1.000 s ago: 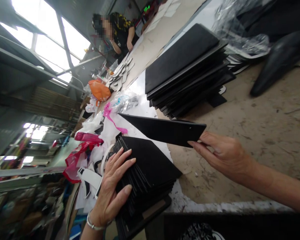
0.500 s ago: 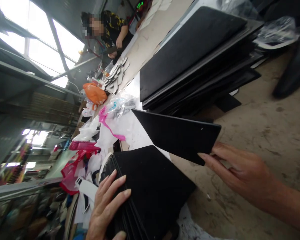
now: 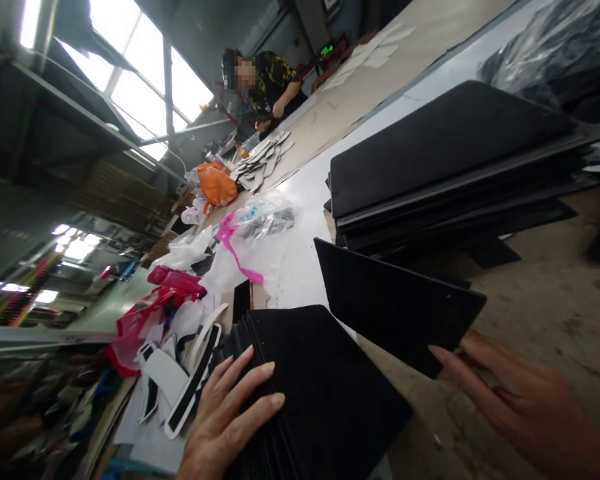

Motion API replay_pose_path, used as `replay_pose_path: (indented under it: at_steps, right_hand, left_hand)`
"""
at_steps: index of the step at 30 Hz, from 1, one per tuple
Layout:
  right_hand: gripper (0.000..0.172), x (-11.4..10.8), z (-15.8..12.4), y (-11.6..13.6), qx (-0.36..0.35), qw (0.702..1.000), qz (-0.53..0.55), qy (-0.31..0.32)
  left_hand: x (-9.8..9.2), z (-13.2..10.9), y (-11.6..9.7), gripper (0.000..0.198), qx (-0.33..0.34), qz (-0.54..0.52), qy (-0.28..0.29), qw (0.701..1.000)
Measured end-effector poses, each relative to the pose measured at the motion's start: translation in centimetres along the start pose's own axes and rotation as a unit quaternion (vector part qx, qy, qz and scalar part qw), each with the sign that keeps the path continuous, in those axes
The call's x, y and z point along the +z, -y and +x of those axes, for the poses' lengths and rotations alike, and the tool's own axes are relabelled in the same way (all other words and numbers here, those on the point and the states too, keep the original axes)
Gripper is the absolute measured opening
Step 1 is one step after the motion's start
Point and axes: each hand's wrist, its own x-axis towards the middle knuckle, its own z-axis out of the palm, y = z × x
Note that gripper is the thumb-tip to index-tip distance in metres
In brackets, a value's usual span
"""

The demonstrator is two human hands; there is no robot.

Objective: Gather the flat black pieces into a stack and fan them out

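Thumb and fingers of my right hand (image 3: pixel 515 393) are closed on the near corner of a flat black panel (image 3: pixel 395 300), which is tilted up off the table. Below it to the left is a stack of black panels (image 3: pixel 330 387). My left hand (image 3: pixel 230 407) lies over the stack's left edge, fingers spread on the top panel and the layered side; its thumb is out of sight. Beyond the lifted panel stands a taller pile of black panels (image 3: pixel 440 153), uneven along its side.
White cut pieces with black strips (image 3: pixel 167 377) lie left of my left hand. Farther along are a red plastic bag (image 3: pixel 145 320), a clear bag with a pink tie (image 3: pixel 270 213), an orange bag (image 3: pixel 216 185) and grey-white pieces (image 3: pixel 263 160). A person (image 3: pixel 275 87) works at the far end.
The camera view has shifted, so most things appear lower and to the right. My right hand still holds the tilted panel, and my left hand stays on the stack.
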Motion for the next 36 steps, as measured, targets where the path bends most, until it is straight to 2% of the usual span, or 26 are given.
replay_pose_path:
  at_steps: [5,9,13,15,18,22,25,28,31,34,36]
  right_hand:
    - [0.026,0.1,-0.9,-0.7,0.021,0.999,-0.005,0.024]
    - [0.025,-0.4,-1.4,-0.6,0.006,0.995,-0.076,0.069]
    - [0.015,-1.7,0.7,2.2,-0.080,0.986,-0.136,0.048]
    - [0.016,-2.1,2.8,4.3,-0.110,0.982,-0.137,0.072]
    - [0.022,-1.5,6.1,7.2,-0.083,0.966,-0.165,0.180]
    - [0.020,1.1,9.1,10.4,0.004,0.906,-0.221,0.362]
    - [0.023,3.2,10.3,12.3,0.015,0.881,-0.189,0.434]
    - [0.025,4.4,10.6,13.7,0.040,0.876,-0.166,0.451]
    - [0.024,4.8,10.5,14.7,0.021,0.880,-0.187,0.437]
    - [0.024,4.9,10.2,14.9,0.022,0.882,-0.202,0.425]
    - [0.027,5.0,9.9,14.6,0.032,0.882,-0.175,0.437]
  left_hand:
    - [0.0,0.1,-0.4,0.044,0.002,-0.009,0.000,1.000]
    - [-0.2,0.0,-0.8,0.047,-0.013,-0.001,-0.008,1.000]
    - [-0.3,-0.2,-0.6,0.055,0.007,0.012,0.018,1.000]
    - [-0.4,-0.3,-0.6,0.056,-0.003,0.008,0.032,0.999]
    - [-0.4,-0.2,-0.7,0.054,-0.027,-0.012,0.043,0.999]
    - [-0.5,-0.1,-0.9,0.053,-0.030,-0.044,0.029,0.998]
    - [-0.6,0.0,-0.9,0.053,-0.024,-0.064,0.008,0.998]
    - [-0.9,0.1,-1.0,0.051,-0.020,-0.080,-0.009,0.997]
    - [-1.3,0.2,-1.0,0.050,-0.014,-0.095,-0.014,0.995]
    - [-1.4,0.1,-1.0,0.051,-0.004,-0.108,-0.022,0.994]
    - [-1.1,0.0,-0.9,0.053,0.003,-0.110,-0.031,0.993]
